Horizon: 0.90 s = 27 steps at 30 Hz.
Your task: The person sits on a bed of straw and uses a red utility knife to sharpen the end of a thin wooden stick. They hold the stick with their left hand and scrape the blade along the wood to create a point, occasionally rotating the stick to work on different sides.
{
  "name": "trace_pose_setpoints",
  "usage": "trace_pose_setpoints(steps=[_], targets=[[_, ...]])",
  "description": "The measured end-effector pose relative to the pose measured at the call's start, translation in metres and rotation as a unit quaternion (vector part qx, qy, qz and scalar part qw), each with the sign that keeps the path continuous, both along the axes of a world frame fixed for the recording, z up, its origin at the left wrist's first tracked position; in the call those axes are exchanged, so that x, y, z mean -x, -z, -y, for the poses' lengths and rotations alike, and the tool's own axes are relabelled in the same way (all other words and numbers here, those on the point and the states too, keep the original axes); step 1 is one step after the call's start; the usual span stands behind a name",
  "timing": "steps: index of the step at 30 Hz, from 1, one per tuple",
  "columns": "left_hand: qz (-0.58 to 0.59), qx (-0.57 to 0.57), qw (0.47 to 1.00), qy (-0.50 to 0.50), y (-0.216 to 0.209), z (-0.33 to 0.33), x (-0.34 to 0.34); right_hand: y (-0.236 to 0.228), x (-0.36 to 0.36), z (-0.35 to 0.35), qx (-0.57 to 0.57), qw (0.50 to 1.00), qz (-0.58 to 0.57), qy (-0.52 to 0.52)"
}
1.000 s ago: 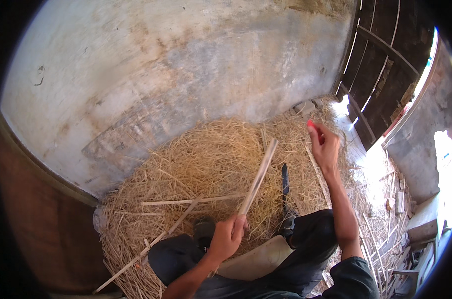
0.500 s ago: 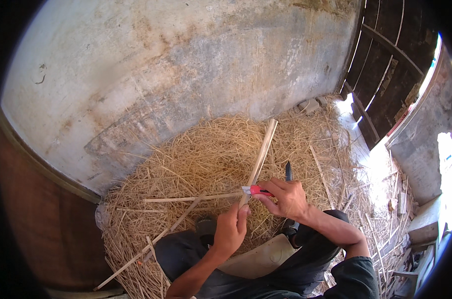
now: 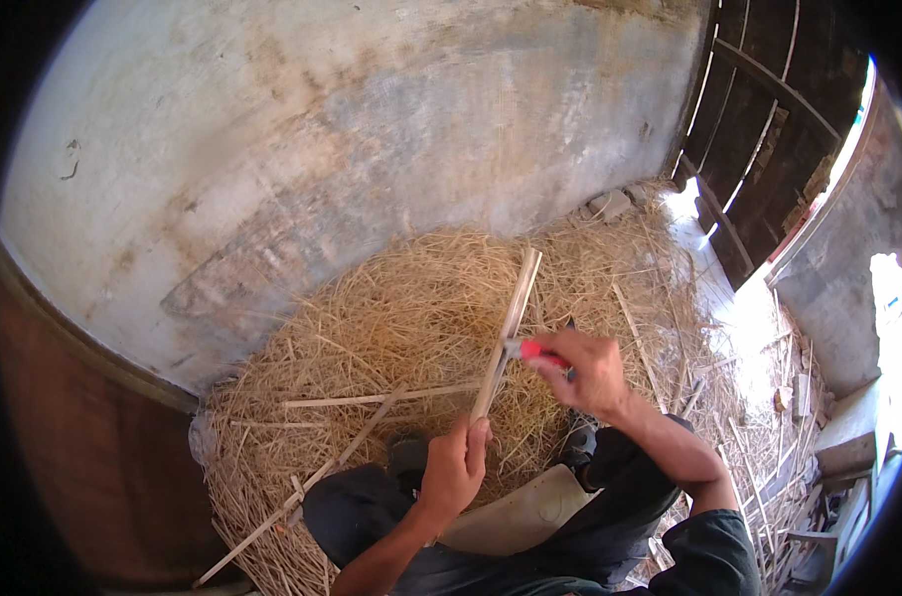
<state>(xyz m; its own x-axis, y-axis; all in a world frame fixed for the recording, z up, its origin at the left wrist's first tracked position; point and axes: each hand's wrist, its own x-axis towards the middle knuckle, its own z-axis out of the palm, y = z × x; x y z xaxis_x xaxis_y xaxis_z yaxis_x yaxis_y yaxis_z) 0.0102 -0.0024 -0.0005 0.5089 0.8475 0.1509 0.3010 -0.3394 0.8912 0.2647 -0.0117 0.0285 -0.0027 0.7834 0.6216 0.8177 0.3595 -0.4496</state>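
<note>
My left hand (image 3: 456, 465) is closed round the lower end of a pale split wooden strip (image 3: 509, 333), which slants up and slightly right, away from me. In my right hand (image 3: 590, 372) is a red utility knife (image 3: 540, 352), its blade end against the right side of the strip, about midway along. Part of the knife's handle is hidden by my fingers. Behind my right hand only the tip of a dark blade-like thing shows above the straw.
A heap of straw and shavings (image 3: 391, 308) covers the floor before me. Long thin sticks (image 3: 262, 536) lie across it at the left. A stained wall (image 3: 372, 129) rises behind; a dark slatted wooden door (image 3: 769, 119) stands at the far right. A pale sheet (image 3: 521, 512) lies between my legs.
My right hand has moved the knife a little up along the strip, away from my left hand. The strip's far end has shifted slightly left and down.
</note>
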Motion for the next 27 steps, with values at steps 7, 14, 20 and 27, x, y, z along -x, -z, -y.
trace_pose_setpoints(steps=[7,14,20,27], targets=[[0.016,-0.01,1.0,-0.009,0.003,-0.001,-0.003,0.008,0.031,0.012,0.041,0.998,0.042,-0.023],[0.016,0.01,1.0,0.012,0.006,0.007,-0.001,-0.005,0.003,-0.005,0.019,0.999,-0.013,0.035],[-0.013,-0.007,1.0,-0.01,0.002,-0.003,-0.001,0.008,0.031,0.012,0.049,0.998,0.019,-0.045],[0.025,-0.052,0.998,-0.025,0.007,-0.003,-0.005,0.014,0.038,0.013,0.032,0.997,0.035,-0.052]])
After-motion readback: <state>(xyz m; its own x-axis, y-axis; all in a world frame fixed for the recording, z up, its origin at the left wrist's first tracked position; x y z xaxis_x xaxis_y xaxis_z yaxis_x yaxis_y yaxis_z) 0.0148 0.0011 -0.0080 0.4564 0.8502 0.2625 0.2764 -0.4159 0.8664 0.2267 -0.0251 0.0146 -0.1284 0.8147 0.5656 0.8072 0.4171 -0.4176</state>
